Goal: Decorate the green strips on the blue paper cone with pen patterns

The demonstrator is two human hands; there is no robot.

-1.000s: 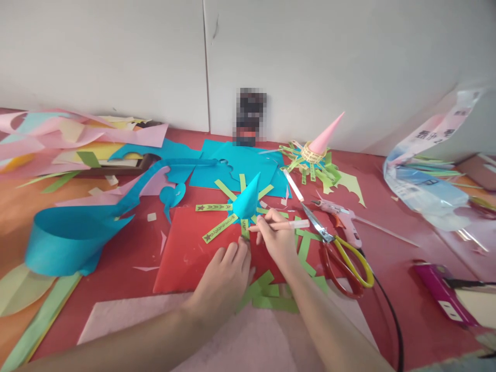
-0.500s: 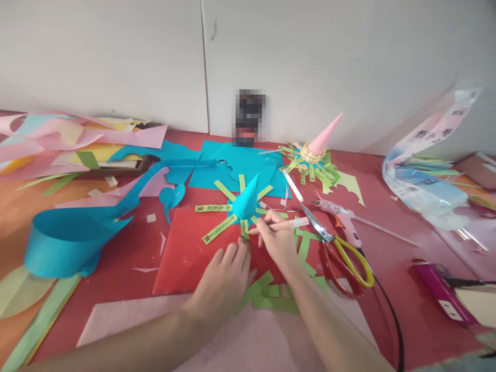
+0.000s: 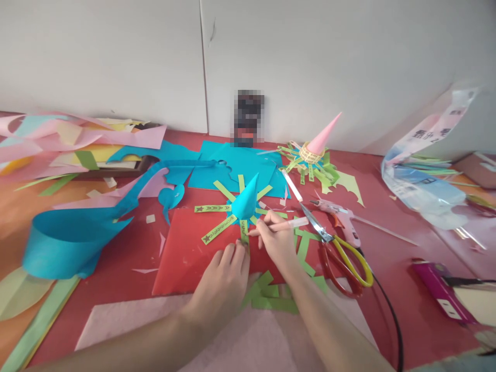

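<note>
A pen with a pale pink barrel [image 3: 289, 225] is pinched in my right hand [image 3: 277, 243], its tip on a green paper strip [image 3: 244, 230]. Small curved marks show on this strip. My left hand [image 3: 226, 268] lies on the red board [image 3: 182, 258], fingers bent a little and fingertips at the strip's lower end. The strip fans out with several others from a blue paper cone [image 3: 245, 201]. Two strips on the left carry patterns and a dark star each; the upper ones look plain.
Scissors [image 3: 327, 236] and a pink glue gun [image 3: 343, 217] lie to the right. Behind stands a pink cone [image 3: 325, 133] with decorated strips. A rolled blue paper band [image 3: 62, 248] and a paper pile [image 3: 89, 139] are left. A magenta power strip [image 3: 439, 292] sits far right.
The pen tip has shifted slightly down the strip. My left fingers have slid a little lower, leaving more of the strip visible.
</note>
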